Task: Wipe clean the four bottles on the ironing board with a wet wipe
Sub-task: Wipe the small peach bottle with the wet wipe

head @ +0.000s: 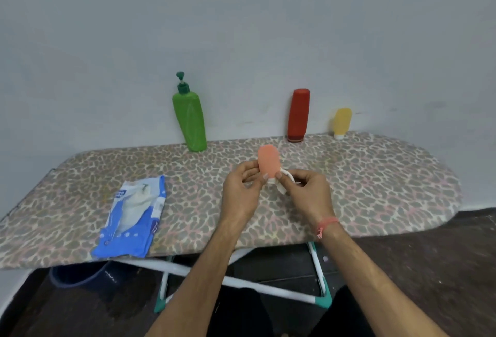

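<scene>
Leopard-print fabric covers the long ironing board (375,189) I am looking down on; it runs left to right against a plain pale grey wall (241,28), on white metal legs with teal feet (319,299) over a dark floor. Along the board's far edge I see a tall green pump bottle (190,119) leaning against the wall, a red squeeze bottle (298,115) standing on its cap, and just beside it a small yellow tube-shaped bottle (341,122), also cap down. A blue and white wet-wipe packet (131,218) lies flat, well to the left of my hands.

My small orange soft bottle (268,161) is held above the middle of the board, long axis nearly upright, rounded end pointing up and away, cap end down between my hands. My left hand (240,191) pinches its lower part, fingers curled round it. My right hand (308,191), a pink thread band on the wrist, grips a crumpled white wet wipe (284,179) touching the bottle's lower end.
</scene>
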